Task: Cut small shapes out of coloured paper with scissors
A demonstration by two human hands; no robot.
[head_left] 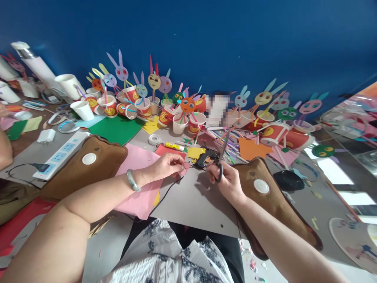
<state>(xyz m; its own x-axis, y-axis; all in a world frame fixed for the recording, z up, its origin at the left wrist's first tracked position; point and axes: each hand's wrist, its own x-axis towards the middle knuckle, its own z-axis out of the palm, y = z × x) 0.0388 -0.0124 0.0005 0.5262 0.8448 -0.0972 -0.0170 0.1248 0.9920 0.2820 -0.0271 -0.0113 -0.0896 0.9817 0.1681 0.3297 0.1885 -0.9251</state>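
Pink paper circle [185, 169]: pinched at its edge between thumb and fingertips of left hand [167, 166], over front middle of grey table [188, 200], left of the scissors. Right hand [225, 179] grips scissors [225, 146], fingers curled around the black handle, blades pointing away from the body; circle and blades apart. Bracelet [133, 180] on left wrist.

Just beyond the hands: black glue-gun-like tool [203, 158], yellow paper piece [196, 152], yellow glue stick [176, 146], tape roll [154, 139]. Pink sheet [141, 169] under left wrist, partly over the edge. Brown cushion [101, 157] to the left, second brown cushion [273, 208] beside right forearm, each with a white disc.

Farther left: white power strip [63, 155], plug in. Green sheet [118, 129] behind. Orange sheet [255, 149] and black rounded object [288, 180] to the right.

Back: row of paper cups [107, 106], many bearing long-eared paper faces [121, 73], along blue wall [188, 39]. Far left edge: another person's arm [4, 149].
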